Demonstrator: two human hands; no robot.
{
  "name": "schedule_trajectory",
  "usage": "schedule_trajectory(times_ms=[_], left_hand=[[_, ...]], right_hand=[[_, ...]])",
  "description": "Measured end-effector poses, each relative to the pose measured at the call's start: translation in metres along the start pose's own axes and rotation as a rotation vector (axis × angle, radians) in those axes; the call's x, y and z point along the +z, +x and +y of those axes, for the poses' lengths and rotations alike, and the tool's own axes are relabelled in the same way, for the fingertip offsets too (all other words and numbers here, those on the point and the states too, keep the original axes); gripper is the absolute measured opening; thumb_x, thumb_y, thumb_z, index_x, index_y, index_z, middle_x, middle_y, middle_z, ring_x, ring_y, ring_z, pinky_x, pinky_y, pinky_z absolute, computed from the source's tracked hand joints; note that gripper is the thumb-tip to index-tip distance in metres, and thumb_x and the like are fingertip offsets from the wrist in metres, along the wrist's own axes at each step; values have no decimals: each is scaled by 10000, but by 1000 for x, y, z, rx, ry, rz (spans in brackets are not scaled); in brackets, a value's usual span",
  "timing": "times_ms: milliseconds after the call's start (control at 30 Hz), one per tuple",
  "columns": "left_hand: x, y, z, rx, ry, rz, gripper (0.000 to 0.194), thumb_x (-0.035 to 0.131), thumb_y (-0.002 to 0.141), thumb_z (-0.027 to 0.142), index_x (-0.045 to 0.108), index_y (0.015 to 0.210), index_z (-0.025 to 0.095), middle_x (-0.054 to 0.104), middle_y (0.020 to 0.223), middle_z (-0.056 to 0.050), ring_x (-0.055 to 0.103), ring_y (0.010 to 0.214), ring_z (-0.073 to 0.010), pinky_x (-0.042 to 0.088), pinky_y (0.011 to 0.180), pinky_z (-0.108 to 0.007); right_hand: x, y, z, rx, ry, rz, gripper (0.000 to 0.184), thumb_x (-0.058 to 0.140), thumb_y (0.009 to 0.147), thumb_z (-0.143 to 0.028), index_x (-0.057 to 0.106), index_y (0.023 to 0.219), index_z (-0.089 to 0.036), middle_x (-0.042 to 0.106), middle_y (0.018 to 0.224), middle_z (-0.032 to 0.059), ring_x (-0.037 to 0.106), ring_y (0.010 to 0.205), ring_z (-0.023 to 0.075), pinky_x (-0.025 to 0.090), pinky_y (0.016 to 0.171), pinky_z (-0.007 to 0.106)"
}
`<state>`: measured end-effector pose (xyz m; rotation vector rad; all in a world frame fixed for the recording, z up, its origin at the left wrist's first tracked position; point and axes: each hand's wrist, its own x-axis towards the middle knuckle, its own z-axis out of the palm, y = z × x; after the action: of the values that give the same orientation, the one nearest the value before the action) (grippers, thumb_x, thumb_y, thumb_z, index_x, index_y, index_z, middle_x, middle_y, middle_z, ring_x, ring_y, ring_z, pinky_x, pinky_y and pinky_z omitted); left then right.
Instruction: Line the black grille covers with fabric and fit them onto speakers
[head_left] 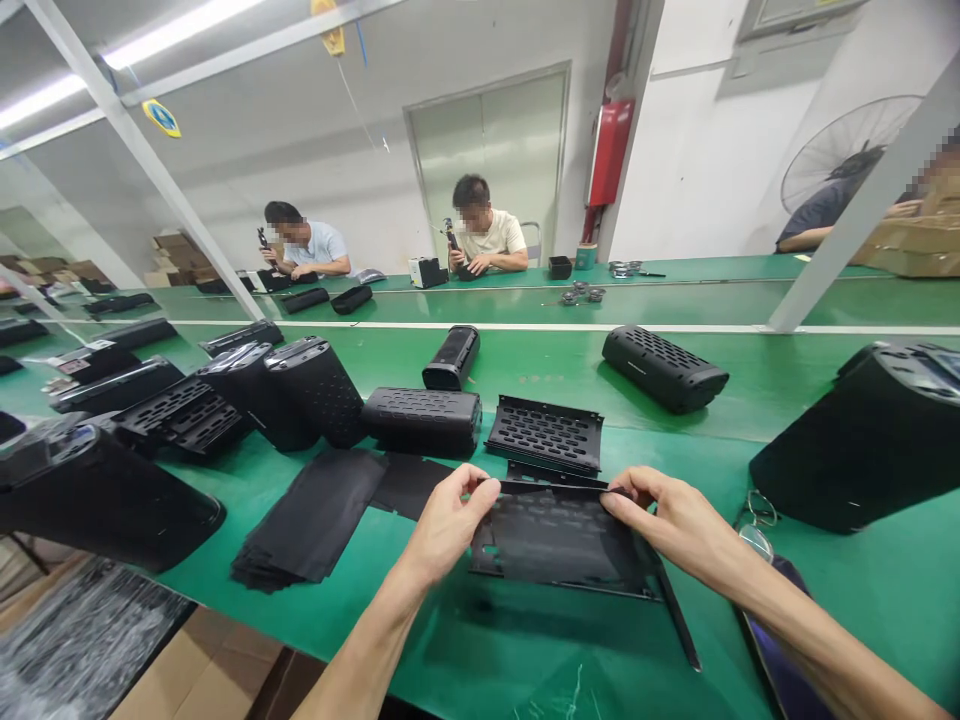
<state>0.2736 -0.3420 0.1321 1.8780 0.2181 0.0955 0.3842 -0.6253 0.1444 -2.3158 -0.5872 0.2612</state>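
Note:
A thin, see-through black mesh sheet [559, 535] is stretched between my hands, over a black perforated panel whose slots show faintly through it. My left hand [454, 515] pinches the sheet's far edge near the left corner, thumb on top. At the right end of that same edge, my right hand [660, 505] pinches it between thumb and fingers. Just beyond lies another slotted black panel [546, 435]. A narrow black stick [681, 618] slants down at the lower right of the sheet. Left of my hands rests a stack of black sheets [304, 525].
Several black speaker-like housings [424, 420] stand and lie along the green table [517, 680]. A tall one [862, 440] is at right, beside glasses [757, 525] and a dark flat item [787, 640]. Two people [487, 235] work across the bench; another is partly visible far right.

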Motion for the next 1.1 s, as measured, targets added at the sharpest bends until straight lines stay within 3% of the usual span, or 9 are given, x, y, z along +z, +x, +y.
schedule_trajectory(times_ms=[100,200,367,467,600,800,967,1100], left_hand=[[3,-27,8,-108,-185,-62,350,798,858,412,579,1066,233,637,992,12,605,727,-131,488,634,-258],[3,-48,15,-173,-363,-84,369,839,839,401,585,1033,217,662,919,1,636,759,-151,527,676,-270],[-2,-69,15,-191,-545,-62,420,854,854,454,648,1124,207,674,982,-12,600,777,-125,515,652,-227],[-1,-79,11,-210,-590,-46,453,876,828,429,671,1166,209,683,1026,-29,614,824,-143,508,669,-231],[5,-89,6,-181,-626,-41,464,888,795,346,698,1198,215,706,1108,-53,640,988,-191,524,880,-287],[12,-94,6,-232,-661,-26,390,851,804,321,722,1157,219,705,1073,-45,600,877,-164,490,738,-250],[16,-96,4,-237,-688,-1,387,823,841,319,722,1201,218,719,1100,-54,604,911,-172,503,779,-259],[19,-99,0,-243,-763,2,366,806,877,300,724,1226,223,732,1137,-71,638,966,-191,512,811,-273]], right_hand=[[-2,-13,-11,-9,103,-74,401,472,1023,-620,601,935,-251,607,810,-10,513,739,192,369,664,316],[3,-25,-15,36,323,-153,394,497,1038,-645,565,1039,-256,542,757,-46,460,690,162,344,613,285],[10,-45,-15,148,694,-281,512,712,939,-668,556,1197,-254,689,967,0,623,887,200,485,754,289],[10,-53,-16,180,791,-314,505,771,920,-631,579,1194,-252,707,979,1,643,902,193,499,756,269],[11,-59,-14,208,855,-290,480,753,933,-646,604,1150,-244,657,851,-25,586,732,153,421,606,240],[13,-65,-9,201,885,-307,468,766,929,-630,626,1149,-242,692,900,-2,611,774,177,457,667,266],[13,-70,-6,195,828,-282,465,736,946,-640,637,1168,-243,713,930,5,601,787,175,458,662,257],[14,-75,-3,196,916,-309,432,768,956,-551,650,1239,-246,723,970,12,621,845,176,482,694,247]])
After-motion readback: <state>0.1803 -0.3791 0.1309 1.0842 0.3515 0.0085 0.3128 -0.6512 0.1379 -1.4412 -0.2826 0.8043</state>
